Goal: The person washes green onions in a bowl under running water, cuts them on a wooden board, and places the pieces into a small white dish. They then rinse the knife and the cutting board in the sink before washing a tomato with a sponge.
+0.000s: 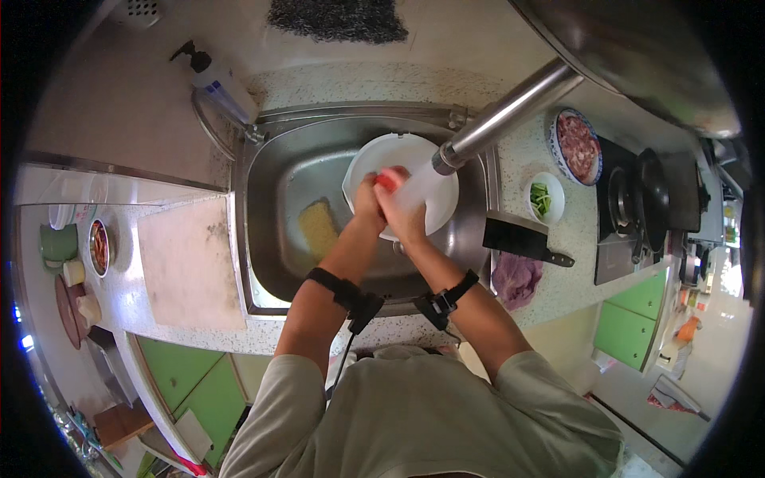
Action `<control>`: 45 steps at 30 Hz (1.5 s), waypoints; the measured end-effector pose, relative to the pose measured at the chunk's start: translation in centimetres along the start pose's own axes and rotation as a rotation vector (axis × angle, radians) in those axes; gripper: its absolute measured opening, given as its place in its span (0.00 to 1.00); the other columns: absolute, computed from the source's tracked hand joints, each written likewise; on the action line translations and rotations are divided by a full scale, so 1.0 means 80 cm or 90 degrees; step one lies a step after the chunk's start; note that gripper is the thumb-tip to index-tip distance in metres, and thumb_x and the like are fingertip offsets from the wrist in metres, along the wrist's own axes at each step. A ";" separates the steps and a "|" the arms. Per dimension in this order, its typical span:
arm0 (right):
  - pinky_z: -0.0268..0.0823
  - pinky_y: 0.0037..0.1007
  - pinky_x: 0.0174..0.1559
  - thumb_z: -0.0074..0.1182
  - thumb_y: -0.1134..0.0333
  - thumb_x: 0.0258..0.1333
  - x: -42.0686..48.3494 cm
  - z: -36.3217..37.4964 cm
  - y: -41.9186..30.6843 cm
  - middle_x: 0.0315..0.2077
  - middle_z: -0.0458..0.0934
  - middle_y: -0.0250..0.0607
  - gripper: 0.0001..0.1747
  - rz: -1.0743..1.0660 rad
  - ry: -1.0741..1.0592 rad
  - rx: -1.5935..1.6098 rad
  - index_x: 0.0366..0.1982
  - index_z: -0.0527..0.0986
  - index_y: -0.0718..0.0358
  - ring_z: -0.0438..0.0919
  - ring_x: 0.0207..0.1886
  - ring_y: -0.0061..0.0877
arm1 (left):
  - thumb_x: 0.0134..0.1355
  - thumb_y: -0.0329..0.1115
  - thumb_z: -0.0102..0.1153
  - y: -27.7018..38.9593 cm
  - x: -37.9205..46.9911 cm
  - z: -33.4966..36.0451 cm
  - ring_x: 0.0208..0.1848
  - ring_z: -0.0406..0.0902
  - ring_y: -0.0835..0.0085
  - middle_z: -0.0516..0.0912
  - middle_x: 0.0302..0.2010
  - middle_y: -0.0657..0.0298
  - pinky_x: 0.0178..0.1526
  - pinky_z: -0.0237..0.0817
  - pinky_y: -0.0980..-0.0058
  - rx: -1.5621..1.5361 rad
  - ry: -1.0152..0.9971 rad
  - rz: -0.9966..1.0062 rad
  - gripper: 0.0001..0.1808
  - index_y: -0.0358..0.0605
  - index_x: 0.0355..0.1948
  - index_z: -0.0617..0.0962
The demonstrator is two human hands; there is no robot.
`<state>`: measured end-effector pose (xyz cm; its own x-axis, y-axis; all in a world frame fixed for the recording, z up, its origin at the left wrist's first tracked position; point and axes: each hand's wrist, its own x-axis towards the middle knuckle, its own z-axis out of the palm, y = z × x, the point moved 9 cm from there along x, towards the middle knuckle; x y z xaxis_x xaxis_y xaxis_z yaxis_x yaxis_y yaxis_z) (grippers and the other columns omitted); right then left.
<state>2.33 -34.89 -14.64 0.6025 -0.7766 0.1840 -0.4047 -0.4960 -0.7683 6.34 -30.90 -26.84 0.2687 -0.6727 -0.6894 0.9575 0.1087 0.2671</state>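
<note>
Over a white plastic basin (pixel 440 209) in the steel sink, my left hand (pixel 369 202) and my right hand (pixel 403 209) meet around a red item (pixel 389 178), too blurred to name; a tomato or a piece of one is possible. Both hands close on it from either side. Water streams from the steel faucet (pixel 445 160) onto my right hand and into the basin. Left of the basin, a yellow sponge-like piece (pixel 318 230) lies on the sink floor. The undersides of my fingers are hidden.
A cleaver (pixel 517 234) lies at the sink's right rim, beside a purple cloth (pixel 517 279). Further right are a bowl of cut greens (pixel 542 199), a bowl of raw meat (pixel 578 147) and a wok (pixel 651 200). A cutting board (pixel 190 270) lies left; a pump bottle (pixel 226 92) stands behind.
</note>
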 end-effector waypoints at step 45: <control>0.65 0.30 0.52 0.54 0.56 0.58 -0.001 0.058 0.045 0.47 0.75 0.37 0.23 0.508 -0.320 0.436 0.51 0.73 0.60 0.74 0.48 0.26 | 0.60 0.49 0.47 0.037 -0.050 -0.018 0.42 0.77 0.66 0.79 0.42 0.57 0.45 0.68 0.71 0.177 0.117 0.192 0.22 0.44 0.47 0.76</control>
<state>4.02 -34.76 -20.27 0.6109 -0.4559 -0.6472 -0.4289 0.4966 -0.7546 8.22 -26.86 -24.30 0.5695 -0.4976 -0.6542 0.7756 0.0618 0.6282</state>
